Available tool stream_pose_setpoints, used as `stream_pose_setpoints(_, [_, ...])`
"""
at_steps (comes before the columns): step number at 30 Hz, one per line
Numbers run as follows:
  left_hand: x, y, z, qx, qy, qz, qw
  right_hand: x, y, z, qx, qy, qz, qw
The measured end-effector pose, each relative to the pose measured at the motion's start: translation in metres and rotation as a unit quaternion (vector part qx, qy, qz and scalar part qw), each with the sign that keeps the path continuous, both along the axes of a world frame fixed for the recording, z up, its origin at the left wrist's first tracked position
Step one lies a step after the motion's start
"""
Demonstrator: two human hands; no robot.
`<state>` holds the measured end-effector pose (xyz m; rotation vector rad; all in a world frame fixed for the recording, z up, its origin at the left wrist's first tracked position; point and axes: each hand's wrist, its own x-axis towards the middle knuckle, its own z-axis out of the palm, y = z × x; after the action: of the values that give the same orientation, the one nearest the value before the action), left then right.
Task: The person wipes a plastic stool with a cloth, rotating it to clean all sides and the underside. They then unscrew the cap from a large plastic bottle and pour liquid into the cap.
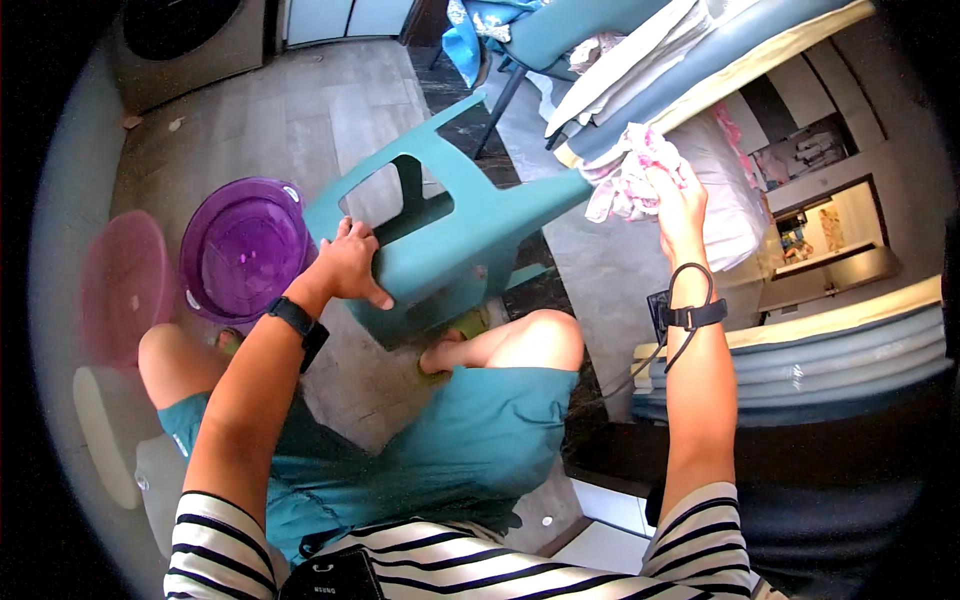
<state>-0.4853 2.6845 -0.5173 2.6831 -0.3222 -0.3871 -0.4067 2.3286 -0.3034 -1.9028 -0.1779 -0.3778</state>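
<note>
A teal plastic chair [440, 250] lies tipped in front of my legs, with cut-out openings in it and its legs pointing away. My left hand [350, 265] grips the chair's near left edge, fingers over the top and thumb along the side. In my right hand [682, 205] is a crumpled white and pink cloth [632, 178]. That cloth is beside the chair's far right end; whether it touches the plastic I cannot tell.
A purple basin [196, 215] and a pink basin [122, 285] are on the tiled floor at left. A washing machine [185, 55] stands at the far left. At far right, another teal chair [590, 28] and padded cushions [720, 75] with cloths stand near. More stacked cushions [800, 365] lie at right.
</note>
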Motion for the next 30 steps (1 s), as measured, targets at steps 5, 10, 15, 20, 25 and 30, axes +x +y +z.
stream_pose_setpoints(5, [-0.001,0.015,-0.015,-0.138,0.015,-0.021,0.990,0.006,0.037,-0.008,-0.119,-0.005,0.060,0.991])
stream_pose_setpoints(10, [0.005,0.028,-0.022,-0.212,0.073,-0.015,0.974,0.005,0.091,-0.021,-0.408,-0.118,0.141,0.894])
stream_pose_setpoints(15, [0.002,0.028,-0.021,-0.227,0.096,-0.004,0.969,0.021,0.140,-0.073,-0.530,-0.051,0.251,0.808])
stream_pose_setpoints(20, [-0.010,0.035,-0.061,-0.347,0.049,0.028,0.936,0.014,0.151,-0.109,-0.631,-0.053,0.285,0.719])
stream_pose_setpoints(25, [-0.008,0.025,-0.058,-0.423,0.111,0.081,0.896,-0.014,0.161,-0.124,-0.627,-0.067,0.301,0.715])
stream_pose_setpoints(30, [-0.004,0.021,-0.088,-0.519,0.123,0.114,0.838,-0.067,0.205,-0.150,-0.599,-0.144,0.425,0.663])
